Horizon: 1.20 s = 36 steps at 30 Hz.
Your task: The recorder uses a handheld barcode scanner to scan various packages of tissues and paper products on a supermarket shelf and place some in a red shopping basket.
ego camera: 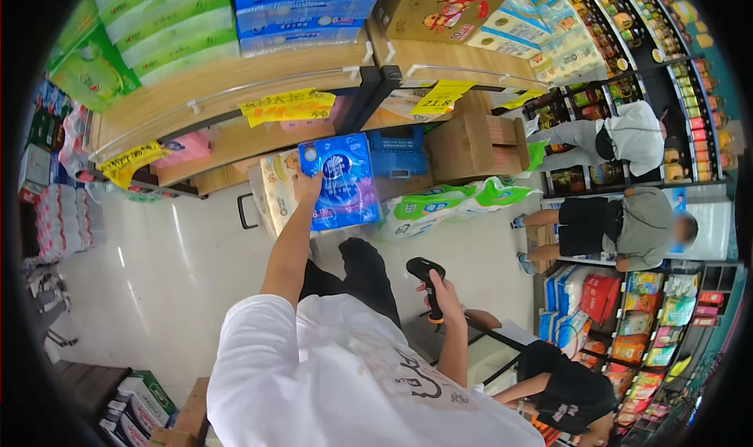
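My left hand [309, 187] grips the left edge of a blue plastic-wrapped tissue pack [344, 182], its thumb over the front. The pack is tilted so its printed face shows, and the fingers behind it are hidden. A cream tissue pack [277, 197] lies beside and partly under the blue one. In my right hand [445, 297] is a black handheld barcode scanner [428, 270], held by its handle, away from the shelf and over the floor.
Wooden shelving [235, 88] carries green packs [170, 29] and blue packs [303, 17]. Below stand a blue plastic case [397, 153], an opened cardboard box [470, 144] and green-white bags [435, 209]. Several people are nearby at right, one [565, 382] close to my right arm beside a cart [494, 362].
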### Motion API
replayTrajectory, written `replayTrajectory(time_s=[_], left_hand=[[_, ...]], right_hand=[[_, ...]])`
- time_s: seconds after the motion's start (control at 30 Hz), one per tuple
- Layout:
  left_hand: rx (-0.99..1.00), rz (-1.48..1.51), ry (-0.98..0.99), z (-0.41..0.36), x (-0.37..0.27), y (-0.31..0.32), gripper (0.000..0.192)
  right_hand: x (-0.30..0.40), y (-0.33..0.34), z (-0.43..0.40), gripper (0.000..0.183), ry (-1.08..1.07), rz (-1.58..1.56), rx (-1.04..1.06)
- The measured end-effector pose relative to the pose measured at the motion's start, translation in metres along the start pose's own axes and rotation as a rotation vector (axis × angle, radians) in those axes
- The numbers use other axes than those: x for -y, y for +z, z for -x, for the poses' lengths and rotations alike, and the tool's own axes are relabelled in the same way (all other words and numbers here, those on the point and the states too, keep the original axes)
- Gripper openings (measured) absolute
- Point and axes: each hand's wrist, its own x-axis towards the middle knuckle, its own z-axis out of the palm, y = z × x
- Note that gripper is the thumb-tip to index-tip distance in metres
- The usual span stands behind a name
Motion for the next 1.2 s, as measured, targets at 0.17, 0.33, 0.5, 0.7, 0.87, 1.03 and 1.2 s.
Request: replayTrajectory(time_s=[0.17, 0.33, 0.5, 0.7, 0.87, 1.03, 1.2], left_hand=[[-0.127, 0.003, 0.152, 0.022, 0.048, 0.003, 0.084], [-0.249, -0.178, 0.245, 0.058, 0.213, -0.035, 0.059], [0.238, 0.392, -0.824, 0.111, 0.399, -0.111, 0.039], [0.003, 0.598, -0.773, 0.21, 0.464, -0.135, 0.034], [0.224, 0.524, -0.525, 0.238, 0.453, -0.085, 0.035], [0.341, 0.239, -0.217, 0.217, 0.449, -0.073, 0.035], [0.333, 0.225, -0.107, 0.158, 0.431, -0.095, 0.035]], right_hand=[[-0.007, 0.012, -0.017, 0.062, -0.002, 0.053, 0.051], [-0.008, 0.043, -0.065, 0.064, -0.077, 0.192, 0.156], [-0.042, 0.07, -0.115, 0.07, 0.025, 0.336, 0.103], [-0.075, 0.083, -0.143, 0.066, 0.043, 0.348, 0.095], [-0.068, 0.102, -0.151, 0.069, 0.025, 0.389, 0.135], [-0.079, 0.124, -0.141, 0.07, -0.015, 0.477, 0.061], [-0.109, 0.121, -0.127, 0.069, -0.163, 0.375, -0.087]])
